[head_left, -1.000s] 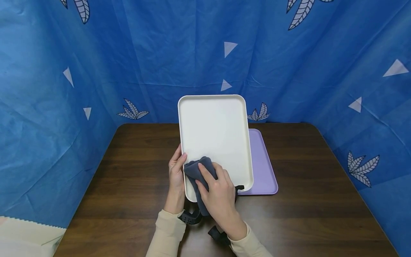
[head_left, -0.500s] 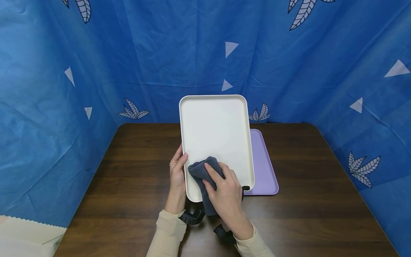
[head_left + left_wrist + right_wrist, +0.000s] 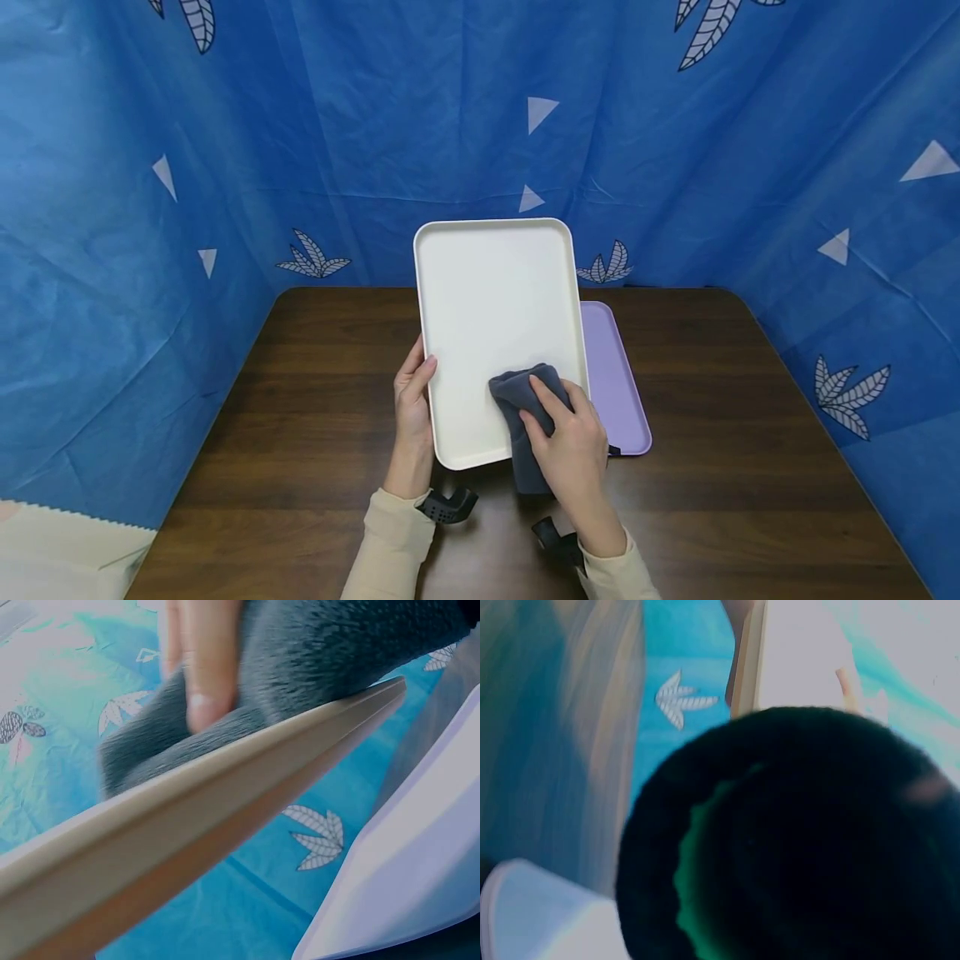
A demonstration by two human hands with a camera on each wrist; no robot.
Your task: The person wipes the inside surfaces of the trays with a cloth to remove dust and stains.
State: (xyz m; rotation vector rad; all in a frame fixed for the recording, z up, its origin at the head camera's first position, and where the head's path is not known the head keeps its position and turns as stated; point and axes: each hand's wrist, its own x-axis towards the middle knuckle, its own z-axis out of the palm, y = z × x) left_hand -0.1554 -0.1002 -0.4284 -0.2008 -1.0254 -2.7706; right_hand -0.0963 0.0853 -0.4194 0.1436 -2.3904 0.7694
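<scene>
A white rectangular tray is held tilted above the table in the head view. My left hand grips its left edge, thumb at the rim and fingers behind. My right hand holds a folded dark grey cloth against the tray's lower right part, and one end of the cloth hangs below the rim. In the left wrist view, the fuzzy cloth lies over the tray's edge under a finger. A dark, blurred shape covers much of the right wrist view, with the white tray behind it.
A purple tray lies on the brown wooden table, partly hidden behind the white tray. A blue patterned curtain hangs behind the table and along both sides. Black camera straps are on both wrists.
My right hand has slid the cloth rightward across the lower part of the white tray, from its left edge to its right side. My left hand keeps its grip, nearly still.
</scene>
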